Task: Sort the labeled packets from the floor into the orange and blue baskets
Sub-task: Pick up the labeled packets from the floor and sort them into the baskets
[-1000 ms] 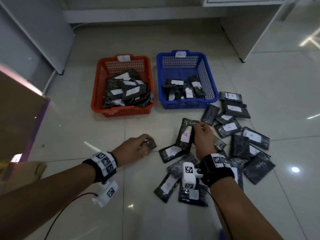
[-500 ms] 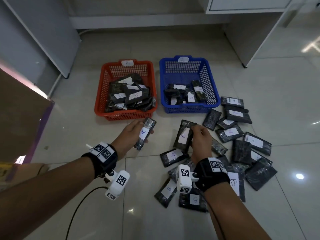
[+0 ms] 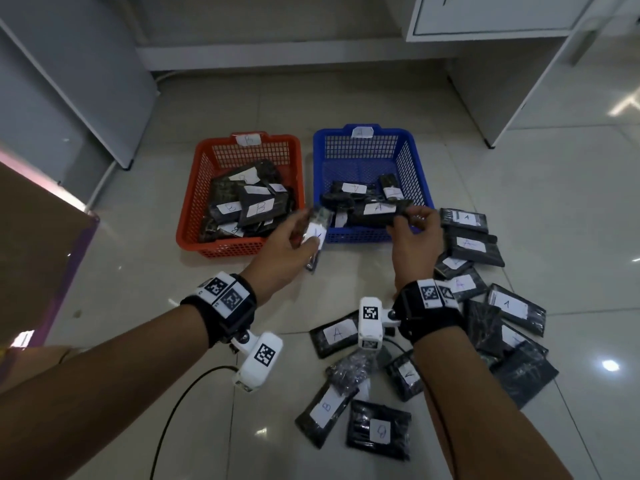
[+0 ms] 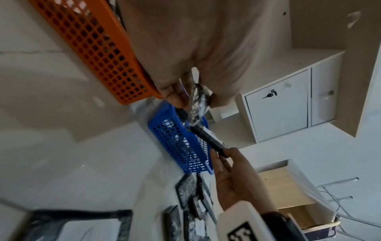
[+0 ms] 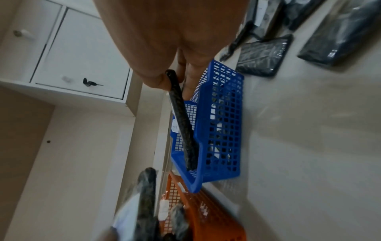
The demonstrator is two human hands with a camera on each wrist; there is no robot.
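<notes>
An orange basket (image 3: 194, 216) tagged B and a blue basket (image 3: 420, 174) tagged A stand side by side on the floor, both holding dark packets. My left hand (image 3: 287, 244) pinches a small A-labeled packet (image 3: 317, 233) in the air between the two baskets' front edges. My right hand (image 3: 414, 237) holds a long A-labeled packet (image 3: 375, 209) flat over the blue basket's front rim. The left wrist view shows the small packet (image 4: 196, 101) between my fingers; the right wrist view shows the long packet (image 5: 182, 120) edge-on beside the blue basket (image 5: 218, 130).
Several labeled dark packets (image 3: 471, 244) lie scattered on the tiled floor to the right and in front of me, such as a B packet (image 3: 325, 410). White cabinets (image 3: 485, 15) stand behind the baskets. A brown board (image 3: 31, 244) lies at left.
Both hands have lifted their packets off the floor and carried them forward. The right one has reached the blue basket's rim; the left one is between the baskets.
</notes>
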